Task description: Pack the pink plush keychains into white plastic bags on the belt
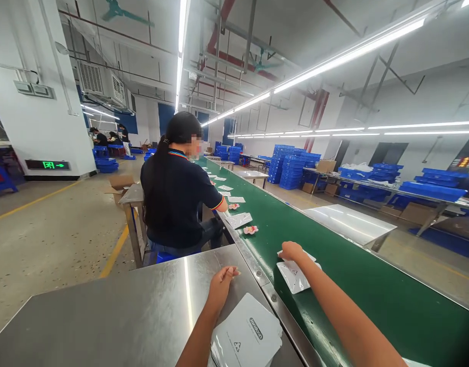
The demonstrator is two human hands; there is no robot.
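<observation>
head view: right hand (pixel 291 251) at packets on belt (pixel 356 270), left hand (pixel 221 285) by stack

on my feed the right hand is curled down at two flat white packets, the near packet (pixel 294 278) showing a recycling mark, the far packet (pixel 309 256) partly under the hand. its fingertips are hidden, so i can't tell if it has hold of either
left hand: fingers drawn in toward the thumb, just beyond the white stack (pixel 249 331); i can't tell if something small is pinched there. stack lies on the metal table (pixel 123 316), right up near the belt rail, logo and recycling mark facing up
further along i see a small pink item (pixel 251 230) on the belt and a seated co-worker (pixel 176 188) in a dark shirt beside it
</observation>
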